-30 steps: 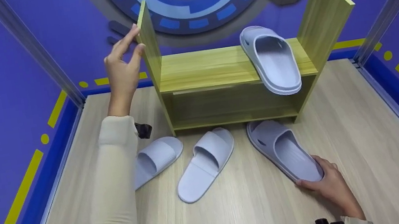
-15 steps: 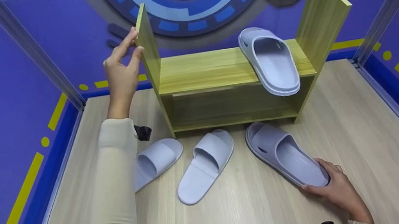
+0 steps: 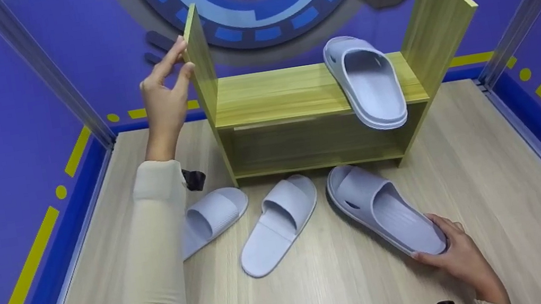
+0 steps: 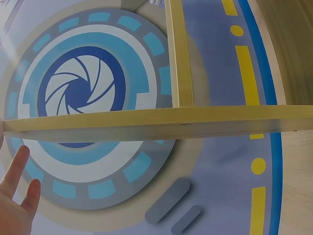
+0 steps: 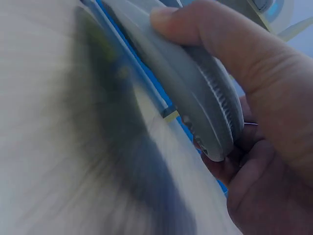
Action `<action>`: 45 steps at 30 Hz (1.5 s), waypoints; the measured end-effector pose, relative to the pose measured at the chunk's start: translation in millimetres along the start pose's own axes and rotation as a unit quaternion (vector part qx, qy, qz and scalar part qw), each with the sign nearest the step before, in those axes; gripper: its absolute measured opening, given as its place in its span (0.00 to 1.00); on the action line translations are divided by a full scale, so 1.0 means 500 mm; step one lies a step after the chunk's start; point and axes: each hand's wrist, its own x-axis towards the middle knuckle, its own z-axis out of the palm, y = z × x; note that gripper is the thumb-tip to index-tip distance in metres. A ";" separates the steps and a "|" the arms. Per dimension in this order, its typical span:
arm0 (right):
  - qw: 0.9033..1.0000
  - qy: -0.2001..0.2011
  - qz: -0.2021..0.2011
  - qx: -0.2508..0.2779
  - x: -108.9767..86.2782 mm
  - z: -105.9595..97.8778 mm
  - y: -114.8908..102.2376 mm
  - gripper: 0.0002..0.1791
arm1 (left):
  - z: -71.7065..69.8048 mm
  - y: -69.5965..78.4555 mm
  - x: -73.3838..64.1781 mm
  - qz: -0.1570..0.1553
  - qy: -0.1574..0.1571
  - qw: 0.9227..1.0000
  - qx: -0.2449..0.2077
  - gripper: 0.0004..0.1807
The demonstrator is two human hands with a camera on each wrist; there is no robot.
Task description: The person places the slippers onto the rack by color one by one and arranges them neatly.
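My right hand [image 3: 462,260] grips the heel end of a grey slipper [image 3: 400,213], thumb on one edge and fingers on the other. In the right wrist view, this slipper's sole [image 5: 215,117] is raised above the floor, with a shadow beneath. My left hand [image 3: 166,92] is at the upper edge of the wooden shoe rack's left side panel [image 3: 200,60], straight fingertips touching it. A light grey slipper [image 3: 374,88] sits on the rack's upper shelf, its heel past the front edge. Two slide slippers [image 3: 279,226] [image 3: 217,211] lie on the floor, the left one partly hidden by my sleeve.
The rack's upper shelf [image 3: 273,95] spans between two tall side panels, with a lower compartment [image 3: 312,143] below. Wood-patterned floor [image 3: 345,291] surrounds it. A blue wall [image 3: 288,53] with a round emblem stands close behind, and blue walls rise on both sides.
The slipper in my right hand has shifted slightly, its toe swinging left and coming up off the floor. My left hand stays at the rack panel.
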 end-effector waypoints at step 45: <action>0.966 0.150 -0.212 0.007 -0.041 -0.042 -0.147 0.50 | -0.002 0.065 -0.013 -0.052 -0.004 0.999 -0.001 0.21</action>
